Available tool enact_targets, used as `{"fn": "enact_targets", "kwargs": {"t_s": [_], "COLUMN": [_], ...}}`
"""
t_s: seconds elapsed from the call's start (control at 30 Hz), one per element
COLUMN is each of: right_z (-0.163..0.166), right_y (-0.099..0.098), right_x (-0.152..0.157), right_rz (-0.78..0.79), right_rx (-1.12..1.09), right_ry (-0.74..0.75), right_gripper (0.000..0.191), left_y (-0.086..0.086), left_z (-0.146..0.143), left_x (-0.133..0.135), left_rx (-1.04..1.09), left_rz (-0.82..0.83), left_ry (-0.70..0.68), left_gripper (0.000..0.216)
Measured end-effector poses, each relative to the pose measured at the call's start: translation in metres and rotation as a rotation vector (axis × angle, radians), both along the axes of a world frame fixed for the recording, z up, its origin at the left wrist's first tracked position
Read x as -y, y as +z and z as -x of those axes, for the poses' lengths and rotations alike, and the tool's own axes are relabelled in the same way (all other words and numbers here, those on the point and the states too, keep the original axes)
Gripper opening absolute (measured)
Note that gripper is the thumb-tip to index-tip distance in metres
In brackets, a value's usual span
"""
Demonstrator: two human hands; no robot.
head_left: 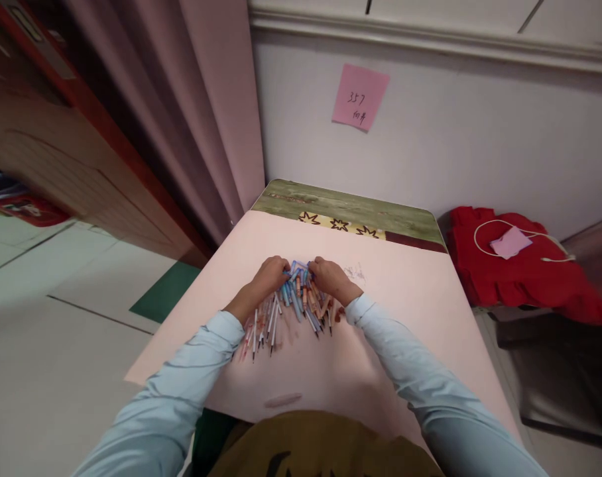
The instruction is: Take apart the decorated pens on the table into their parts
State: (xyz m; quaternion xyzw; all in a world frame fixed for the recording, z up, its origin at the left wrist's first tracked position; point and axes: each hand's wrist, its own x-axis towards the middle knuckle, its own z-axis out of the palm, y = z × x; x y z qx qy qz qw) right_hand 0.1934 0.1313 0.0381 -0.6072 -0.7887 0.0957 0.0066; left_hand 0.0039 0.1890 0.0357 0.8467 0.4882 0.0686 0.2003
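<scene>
On the table's pale pink cover lies a loose pile of blue and orange-brown crayons (305, 295). My left hand (271, 277) is at the pile's far left edge, its fingers closed around blue crayons there. At the far right edge my right hand (329, 277) has its fingers pinched on blue crayons too; how many each hand holds is hidden. Slim white sticks with dark tips (272, 328) fan out toward me below my left hand. More dark-tipped sticks (315, 324) lie below the crayons, near my right wrist.
Pencil-like scribbles (355, 272) mark the pink cover (405, 311) to the right. A green wood-patterned strip (361, 204) shows at the table's far edge, against the wall. A red cloth (510, 262) with a white cord lies on the right. Curtain (221, 99) and wooden door (97, 146) stand left.
</scene>
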Motion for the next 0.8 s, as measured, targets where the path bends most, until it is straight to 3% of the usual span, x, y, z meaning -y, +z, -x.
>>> {"fn": "enact_targets", "kwargs": {"t_s": [0.17, 0.33, 0.4, 0.67, 0.8], "right_z": [-0.010, -0.033, -0.040, -0.030, -0.027], "right_y": [0.006, 0.005, 0.000, -0.022, -0.024], "right_x": [0.000, -0.010, -0.017, -0.030, -0.029], "right_rz": [-0.041, -0.125, -0.114, -0.081, -0.076], "right_rx": [-0.054, -0.274, -0.327, -0.417, -0.456], "right_ry": [-0.031, -0.234, -0.310, -0.294, -0.258], "right_gripper": [0.020, 0.020, 0.021, 0.026, 0.034], "left_y": [0.003, 0.012, 0.014, 0.000, -0.002], "left_z": [0.011, 0.038, 0.035, -0.047, -0.061], "left_x": [-0.009, -0.040, -0.050, -0.061, -0.063], "left_rx": [0.012, 0.236, 0.274, 0.197, 0.155], "left_rz": [-0.004, -0.001, 0.006, 0.090, 0.140], "left_ry": [0.037, 0.335, 0.378, 0.072, -0.054], "left_gripper": [0.014, 0.023, 0.025, 0.023, 0.024]}}
